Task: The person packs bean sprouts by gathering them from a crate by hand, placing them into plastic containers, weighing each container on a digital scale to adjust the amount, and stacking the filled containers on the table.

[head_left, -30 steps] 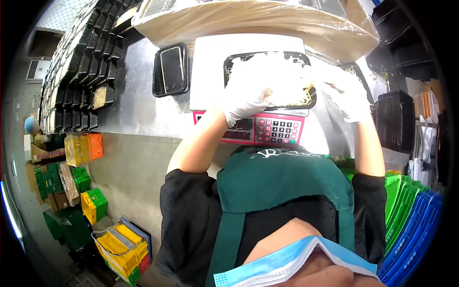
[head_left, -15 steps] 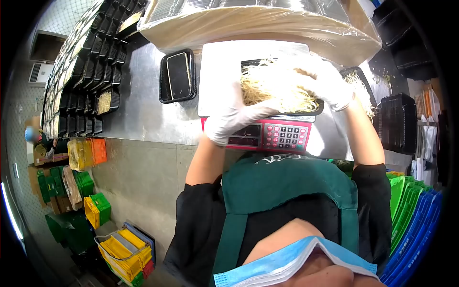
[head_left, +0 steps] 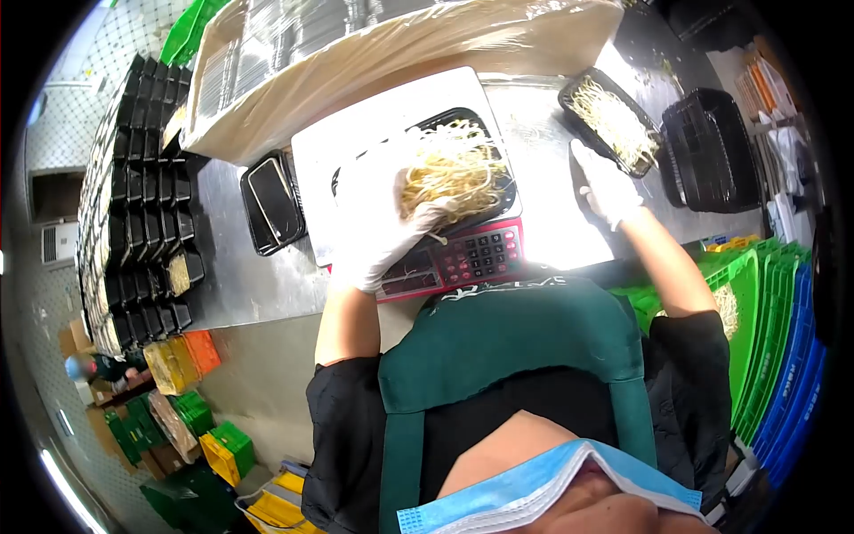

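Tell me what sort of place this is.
Likely a produce-packing room: a pink-and-white electronic scale bears a black plastic tray of pale, stringy sprouts, with stacked black plastic trays at picture left and green plastic crates at right.

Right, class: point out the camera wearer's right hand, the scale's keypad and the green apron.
Right hand (head_left: 608,191): head view, middle of the white glove.
Keypad (head_left: 477,258): head view, among its central buttons.
Green apron (head_left: 516,334): head view, middle of the bib.
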### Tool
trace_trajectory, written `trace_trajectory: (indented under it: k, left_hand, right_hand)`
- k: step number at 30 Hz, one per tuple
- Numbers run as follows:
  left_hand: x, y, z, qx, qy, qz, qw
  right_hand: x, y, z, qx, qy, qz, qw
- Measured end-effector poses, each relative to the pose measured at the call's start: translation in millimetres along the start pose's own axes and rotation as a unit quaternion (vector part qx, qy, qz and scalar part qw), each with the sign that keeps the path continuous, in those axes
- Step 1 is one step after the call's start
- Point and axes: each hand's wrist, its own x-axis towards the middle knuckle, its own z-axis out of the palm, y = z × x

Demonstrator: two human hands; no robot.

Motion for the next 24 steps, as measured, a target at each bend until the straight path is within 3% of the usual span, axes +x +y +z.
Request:
trace_trajectory:
  k: [1, 3, 5, 6, 8, 9, 11, 12, 13, 15, 16, 18, 19, 21, 24]
  left_hand:
    - [3, 10, -7, 0.032, 0.024, 0.039, 0.998]
    - [4, 17, -11, 0.089, 0.05, 0.089, 0.991]
    - [3, 10, -9, 0.091, 0.054, 0.101, 0.989]
    - [2, 8, -9, 0.09, 0.06, 0.109, 0.988]
    - [3, 7, -12, 0.082, 0.05, 0.11, 0.989]
    - [3, 7, -14, 0.07, 0.041, 0.111, 0.991]
    - [1, 2, -10, 0.065, 0.053, 0.117, 0.99]
    - [2, 0, -9, 0.056, 0.067, 0.123, 0.988]
    - [3, -2, -9, 0.057, 0.067, 0.123, 0.989]
    - [2, -5, -9, 0.09, 0.078, 0.156, 0.98]
    - [2, -3, -9, 0.088, 0.076, 0.155, 0.981]
    - [2, 5, -10, 0.044, 0.063, 0.115, 0.99]
    - [1, 7, -10, 0.063, 0.06, 0.117, 0.989]
    - [2, 4, -9, 0.088, 0.073, 0.148, 0.982]
    - [4, 3, -9, 0.089, 0.077, 0.17, 0.978]
  right_hand:
    - [0, -8, 6, -0.018, 0.008, 0.027, 0.999]
    - [32, -13, 14, 0.024, -0.15, 0.213, 0.965]
    - [58, -5, 22, 0.118, -0.169, 0.106, 0.973]
    - [70, -5, 30, 0.123, -0.168, 0.106, 0.972]
    - [89, -10, 54, 0.198, 0.089, -0.049, 0.975]
    - [93, -14, 68, 0.201, 0.09, -0.048, 0.974]
    - [97, -25, 93, 0.007, 0.205, -0.1, 0.974]
    - [94, -28, 98, 0.008, 0.207, -0.1, 0.973]
    - [83, -33, 97, 0.285, -0.009, -0.05, 0.957]
    - [50, -41, 91, 0.528, -0.226, 0.011, 0.819]
    - [26, -44, 70, 0.347, -0.092, -0.154, 0.921]
    - [-13, -51, 65, 0.131, 0.043, -0.308, 0.941]
    - [-30, -62, 76, 0.332, -0.009, -0.238, 0.913]
    - [-40, -59, 87, 0.513, -0.054, -0.152, 0.843]
    - [5, -45, 28, 0.287, -0.165, -0.084, 0.94]
